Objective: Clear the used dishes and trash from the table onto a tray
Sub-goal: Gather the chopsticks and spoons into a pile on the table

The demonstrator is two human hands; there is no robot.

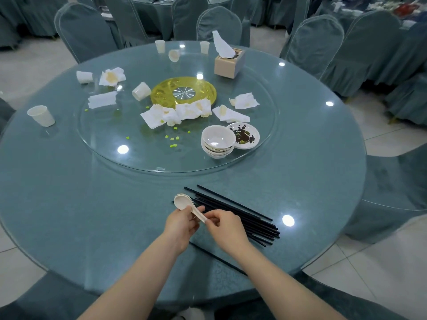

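Note:
Stacked white soup spoons are held by their handles near the table's front edge. My left hand grips the handles from the left and my right hand pinches the handle end. Several black chopsticks lie in a bundle just right of the spoons. On the glass turntable stand stacked white bowls and a sauce-stained plate. Crumpled napkins and tipped paper cups are scattered around the yellow hub. No tray is in view.
A paper cup stands at the table's left, more cups at the far edge. A tissue box sits at the back right. Small green bits dot the turntable. Covered chairs ring the round table.

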